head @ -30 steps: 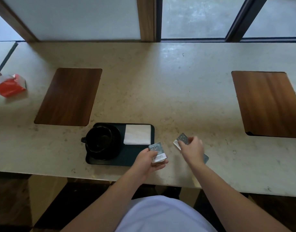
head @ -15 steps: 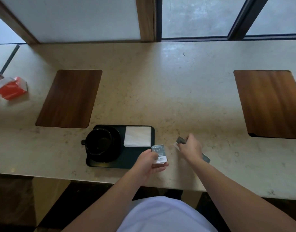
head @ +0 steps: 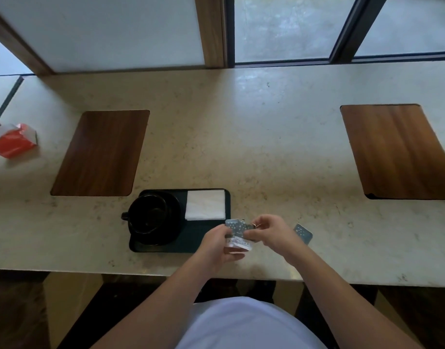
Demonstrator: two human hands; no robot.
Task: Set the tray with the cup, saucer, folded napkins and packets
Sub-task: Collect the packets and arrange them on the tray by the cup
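Note:
A dark tray (head: 191,244) lies near the counter's front edge. On its left half a black cup (head: 147,214) stands on a black saucer (head: 172,222). A white folded napkin (head: 205,204) covers the tray's back right corner. My left hand (head: 217,246) and my right hand (head: 271,231) meet just past the tray's right edge, both pinching grey-blue packets (head: 237,233) with white ends. One more packet (head: 302,233) lies on the counter to the right of my right hand.
Two wooden placemats are set into the stone counter, one at the left (head: 100,153) behind the tray and one at the far right (head: 397,152). A red and white wrapper (head: 13,139) lies at the far left. Windows run along the back.
My right hand has lifted a packet from the counter and carried it left to the packets in my left hand. One packet stays on the counter.

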